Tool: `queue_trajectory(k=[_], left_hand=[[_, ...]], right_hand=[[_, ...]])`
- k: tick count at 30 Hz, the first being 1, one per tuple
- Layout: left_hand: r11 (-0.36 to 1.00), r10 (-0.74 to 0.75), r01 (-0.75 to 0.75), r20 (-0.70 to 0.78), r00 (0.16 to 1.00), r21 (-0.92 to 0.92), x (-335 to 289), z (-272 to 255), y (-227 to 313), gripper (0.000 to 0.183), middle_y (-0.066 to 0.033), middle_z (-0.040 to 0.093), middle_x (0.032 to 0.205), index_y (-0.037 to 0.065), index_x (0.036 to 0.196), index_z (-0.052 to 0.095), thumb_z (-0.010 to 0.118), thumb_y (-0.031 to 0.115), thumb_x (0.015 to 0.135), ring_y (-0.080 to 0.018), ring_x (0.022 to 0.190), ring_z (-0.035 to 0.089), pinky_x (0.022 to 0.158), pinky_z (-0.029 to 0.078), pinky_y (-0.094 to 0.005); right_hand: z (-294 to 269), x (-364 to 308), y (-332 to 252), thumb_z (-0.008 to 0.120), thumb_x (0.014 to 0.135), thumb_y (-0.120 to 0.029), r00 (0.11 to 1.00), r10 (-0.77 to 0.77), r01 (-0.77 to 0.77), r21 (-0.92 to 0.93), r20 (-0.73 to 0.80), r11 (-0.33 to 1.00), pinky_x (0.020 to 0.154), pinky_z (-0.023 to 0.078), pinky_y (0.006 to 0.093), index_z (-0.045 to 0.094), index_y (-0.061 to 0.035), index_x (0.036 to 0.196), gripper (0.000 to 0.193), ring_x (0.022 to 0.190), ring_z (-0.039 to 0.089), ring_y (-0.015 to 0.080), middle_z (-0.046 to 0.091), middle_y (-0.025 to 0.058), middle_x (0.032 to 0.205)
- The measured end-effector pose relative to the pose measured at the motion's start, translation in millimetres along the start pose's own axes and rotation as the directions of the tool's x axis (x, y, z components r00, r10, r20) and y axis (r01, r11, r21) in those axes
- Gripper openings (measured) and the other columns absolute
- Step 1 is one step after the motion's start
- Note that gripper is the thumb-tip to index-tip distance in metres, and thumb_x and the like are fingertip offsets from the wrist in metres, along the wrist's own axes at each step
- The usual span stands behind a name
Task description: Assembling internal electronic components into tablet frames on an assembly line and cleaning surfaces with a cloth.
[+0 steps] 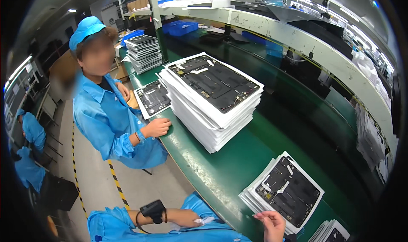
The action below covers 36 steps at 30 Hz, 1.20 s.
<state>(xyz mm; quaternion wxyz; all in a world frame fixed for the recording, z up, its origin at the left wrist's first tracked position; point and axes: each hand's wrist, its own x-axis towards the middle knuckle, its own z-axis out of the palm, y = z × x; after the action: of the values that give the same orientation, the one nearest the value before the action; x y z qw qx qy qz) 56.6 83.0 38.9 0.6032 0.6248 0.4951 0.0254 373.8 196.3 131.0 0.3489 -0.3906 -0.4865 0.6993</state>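
Note:
My left hand (187,218), with a black device strapped on its wrist, rests close to my body at the bottom. Its fingers close on a crumpled white piece, perhaps cloth or tissue (205,220). My right hand (273,225) is at the near edge of a low stack of white sheets (250,198), fingers drawn together; whether anything small is between them I cannot make out. On top of that stack lies a black laptop cover (293,192) with white tags, thin cables and small boards.
A taller stack of white sheets (204,127) carries another black panel on the green bench (187,155). A co-worker in blue (114,114) stands at left, one hand on the bench edge. More stacks lie far left (144,57) and near right (329,233). A shelf beam (276,23) runs above.

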Motion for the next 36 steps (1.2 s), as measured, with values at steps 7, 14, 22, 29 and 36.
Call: queue_trajectory(k=[7, 14, 22, 29, 36], left_hand=[[0.999, 0.038, -0.042, -0.138, 0.99, -0.029, -3.4, 19.6, 6.0, 0.034, -0.0261, 0.067, 0.117, -0.003, 0.128, 0.058, 0.051, 0.015, 0.1, -0.0416, 0.107, 0.064, 0.094, 0.05, -0.0446], [0.999, 0.021, -0.007, -0.285, 0.958, 0.048, 2.2, 25.4, -9.0, 0.039, -0.0219, 0.069, 0.11, 0.005, 0.126, 0.063, 0.057, 0.005, 0.088, -0.038, 0.092, 0.067, 0.08, 0.053, -0.0446], [0.946, -0.104, 0.065, -0.108, 0.989, -0.318, -6.8, -17.3, 26.5, 0.035, -0.0168, 0.073, 0.095, 0.002, 0.114, 0.071, 0.055, -0.002, 0.083, -0.0269, 0.084, 0.069, 0.078, 0.053, -0.0364], [0.985, 0.071, -0.024, -0.275, 0.959, 0.17, 35.7, 45.2, 3.3, 0.047, -0.0334, 0.061, 0.125, -0.009, 0.126, 0.06, 0.052, -0.008, 0.08, -0.0466, 0.114, 0.06, 0.099, 0.05, -0.0467], [0.902, -0.151, 0.129, 0.021, 0.988, 0.411, 30.3, 18.5, 46.4, 0.038, -0.032, 0.064, 0.111, -0.011, 0.12, 0.057, 0.052, -0.005, 0.083, -0.0459, 0.1, 0.065, 0.09, 0.053, -0.0478]], right_hand=[[-3.0, -22.5, 13.5, 0.058, 0.103, -0.01, 0.995, 0.062, -0.061, 0.006, -0.079, 0.998, 0.086, 0.051, 0.0318, 0.064, 0.0018, 0.11, 0.015, 0.089, 0.064, 0.0175, 0.068, 0.0093, 0.096], [-23.7, -21.1, 40.0, 0.059, 0.1, -0.012, 0.986, -0.014, 0.007, -0.042, -0.164, 0.999, 0.093, 0.052, 0.0406, 0.063, 0.0024, 0.103, 0.015, 0.085, 0.065, 0.0214, 0.069, 0.0119, 0.087], [-33.6, -29.3, 44.5, 0.057, 0.1, -0.003, 0.991, 0.035, -0.042, -0.049, -0.13, 0.998, 0.087, 0.053, 0.031, 0.064, 0.0055, 0.111, 0.016, 0.091, 0.066, 0.016, 0.07, 0.0108, 0.098], [-29.8, -36.0, 50.3, 0.057, 0.1, -0.002, 0.996, 0.016, -0.019, -0.039, -0.085, 0.999, 0.086, 0.054, 0.0295, 0.064, 0.0057, 0.113, 0.017, 0.093, 0.066, 0.0156, 0.07, 0.0113, 0.099], [-27.1, -40.3, 50.6, 0.056, 0.101, -0.002, 0.997, 0.048, -0.049, -0.02, -0.056, 0.999, 0.086, 0.054, 0.0284, 0.064, 0.0058, 0.115, 0.018, 0.093, 0.066, 0.0142, 0.069, 0.0109, 0.101]])
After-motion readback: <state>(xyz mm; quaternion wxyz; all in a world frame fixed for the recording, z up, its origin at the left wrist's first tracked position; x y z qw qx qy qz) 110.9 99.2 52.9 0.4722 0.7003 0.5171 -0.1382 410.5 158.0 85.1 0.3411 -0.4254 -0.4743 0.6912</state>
